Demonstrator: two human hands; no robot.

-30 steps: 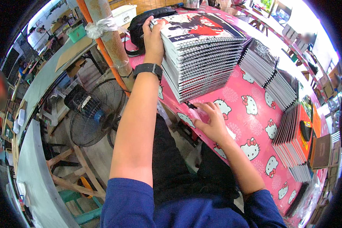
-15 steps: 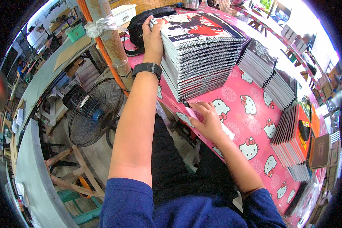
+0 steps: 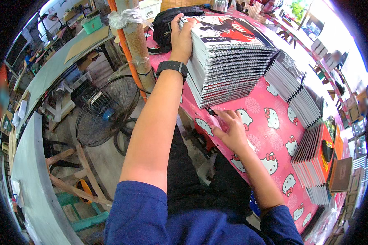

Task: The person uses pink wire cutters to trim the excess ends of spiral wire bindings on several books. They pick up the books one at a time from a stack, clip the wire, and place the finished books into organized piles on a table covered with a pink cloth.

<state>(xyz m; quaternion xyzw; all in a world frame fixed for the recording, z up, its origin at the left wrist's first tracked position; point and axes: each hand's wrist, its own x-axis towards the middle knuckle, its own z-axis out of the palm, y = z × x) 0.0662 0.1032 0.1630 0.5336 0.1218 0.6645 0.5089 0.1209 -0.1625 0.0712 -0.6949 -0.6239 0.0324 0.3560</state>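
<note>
On the pink cartoon-cat tablecloth stands a tall stack of spiral-bound notebooks, its wire spines facing the person and its top cover printed in black, white and red. The left hand is curled over the far left corner of that stack, fingers closed against the upper covers and thumb along the side, so it grips the top of the pile; a black wristwatch sits on that wrist. The right hand rests low on the cloth just in front of the stack's bottom edge, fingers bent and pinched together around a small dark thing at the foot of the pile; what that thing is I cannot tell, as it is too small. To the right of the stack, more notebooks lie fanned in an overlapping row, running toward the table's near right end, where another overlapping row with orange and black covers lies beside a brown book. Behind the stack, touching its far left side, sits a black bag. Left of the table an orange-and-tan post wrapped in clear plastic rises from the floor, and beside it stands a black floor fan. Farther left is a long grey workbench.
</note>
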